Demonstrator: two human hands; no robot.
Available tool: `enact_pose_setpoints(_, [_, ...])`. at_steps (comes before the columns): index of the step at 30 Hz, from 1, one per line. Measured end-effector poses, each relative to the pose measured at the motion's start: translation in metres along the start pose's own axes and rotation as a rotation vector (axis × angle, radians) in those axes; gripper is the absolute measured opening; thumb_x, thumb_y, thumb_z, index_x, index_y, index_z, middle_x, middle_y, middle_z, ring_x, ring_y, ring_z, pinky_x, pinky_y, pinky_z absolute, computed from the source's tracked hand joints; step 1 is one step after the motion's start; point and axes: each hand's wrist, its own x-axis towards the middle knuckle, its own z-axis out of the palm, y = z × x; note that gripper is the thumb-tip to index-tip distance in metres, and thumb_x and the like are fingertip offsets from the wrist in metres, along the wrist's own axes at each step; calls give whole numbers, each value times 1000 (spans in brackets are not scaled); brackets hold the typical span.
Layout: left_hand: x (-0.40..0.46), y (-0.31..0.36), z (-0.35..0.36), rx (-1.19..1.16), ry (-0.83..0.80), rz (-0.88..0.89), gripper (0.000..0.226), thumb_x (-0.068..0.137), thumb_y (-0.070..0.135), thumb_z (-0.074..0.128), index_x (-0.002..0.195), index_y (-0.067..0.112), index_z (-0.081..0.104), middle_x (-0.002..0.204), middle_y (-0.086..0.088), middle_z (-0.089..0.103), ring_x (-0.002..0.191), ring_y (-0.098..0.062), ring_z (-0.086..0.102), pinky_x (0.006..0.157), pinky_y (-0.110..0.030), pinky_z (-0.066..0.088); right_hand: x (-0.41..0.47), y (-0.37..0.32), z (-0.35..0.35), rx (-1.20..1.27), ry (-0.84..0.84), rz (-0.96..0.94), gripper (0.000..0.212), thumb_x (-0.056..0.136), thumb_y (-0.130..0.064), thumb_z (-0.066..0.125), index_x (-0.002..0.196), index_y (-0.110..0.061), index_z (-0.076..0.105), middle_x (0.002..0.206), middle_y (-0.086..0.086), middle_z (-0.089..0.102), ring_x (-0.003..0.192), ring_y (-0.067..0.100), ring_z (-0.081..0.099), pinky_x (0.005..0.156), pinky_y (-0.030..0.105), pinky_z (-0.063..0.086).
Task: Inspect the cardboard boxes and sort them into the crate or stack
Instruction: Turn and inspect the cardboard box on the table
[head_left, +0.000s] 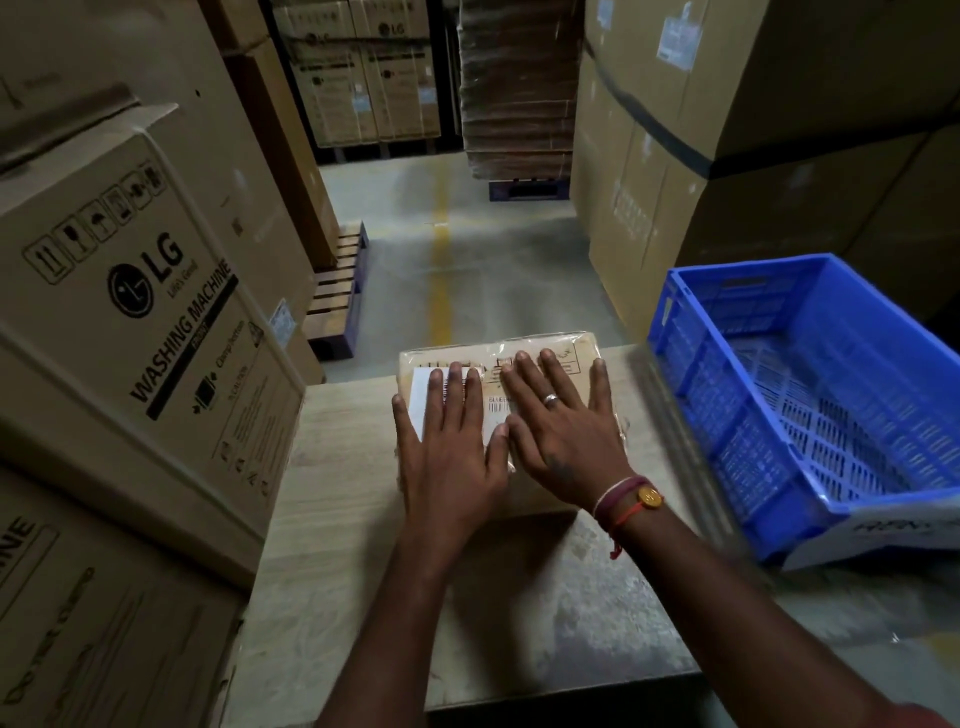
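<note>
With both the left hand (451, 457) and right hand (563, 441) lying open and flat on the wrapped box (524, 345) on the tabletop (332, 493), the person should check label and corners before choosing the blue crate (810, 410).

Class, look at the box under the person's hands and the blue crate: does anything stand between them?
Nothing visible does. The box lies under both flat hands; only bare table separates it from the empty blue crate to its right.
</note>
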Motion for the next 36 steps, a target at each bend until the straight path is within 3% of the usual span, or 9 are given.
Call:
enact_pose_setpoints(5, [-17,3,1,-25,44,-27,77,101,64,15,167,26,2,174,-6,-9,161,-27,-13,123,-69,-4,-7,11,-12,191,-2,368,80,94,-75,41,163,-44,15,174,3,3,160,35,3,111,76,23])
enact_pose_setpoints(8, [-36,5,-5,-173,93,-63,88,98,68,33,167,28,-3,172,-5,-22,159,-24,-20,126,-65,0,-21,9,-19,362,10,456,101,85,-83,48,162,-46,-7,174,4,0,147,40,38,93,58,54])
enact_pose_setpoints(11, [-47,4,-17,-534,110,-260,125,80,57,80,165,32,-8,170,1,-30,161,-27,-13,127,-57,9,-44,4,-21,383,88,418,105,82,-85,50,162,-48,-8,172,6,13,135,38,54,82,51,58])
enact_pose_setpoints(17, [-72,0,-20,-1108,236,-736,96,76,82,64,157,45,28,150,4,51,135,-23,54,110,-52,49,-107,7,0,374,275,316,107,84,-82,52,165,-36,1,173,6,13,142,32,47,59,38,60])
enact_pose_setpoints(20, [-94,2,-11,-1201,279,-761,59,92,61,66,145,38,52,136,13,57,127,-14,56,104,-37,48,-140,11,28,422,269,223,112,86,-78,56,166,-25,-1,174,9,2,156,31,23,70,45,65])
enact_pose_setpoints(22, [-108,3,-2,-1214,293,-706,46,100,33,66,145,33,55,125,18,58,112,1,59,96,-28,48,-161,8,48,511,279,179,113,86,-69,62,166,-22,-1,172,8,-4,150,42,33,80,46,63])
enact_pose_setpoints(26, [-140,-23,42,-1143,230,-667,50,97,6,70,142,26,56,122,20,65,104,14,65,81,-5,51,-197,-3,75,746,200,260,96,87,-52,72,164,-35,16,157,15,24,142,-11,33,100,8,43])
enact_pose_setpoints(30, [-170,-45,79,-1072,123,-644,62,90,3,77,134,42,57,135,4,68,123,-17,66,91,-18,56,-220,3,89,677,67,316,54,97,-71,44,148,-54,39,143,-8,32,125,7,53,97,30,54])
enact_pose_setpoints(36, [-146,-56,81,-763,12,-472,77,88,6,76,155,23,41,154,-3,48,141,-23,44,111,-37,41,-150,2,73,410,184,301,48,101,-50,48,140,-24,59,155,8,40,142,29,44,110,49,42])
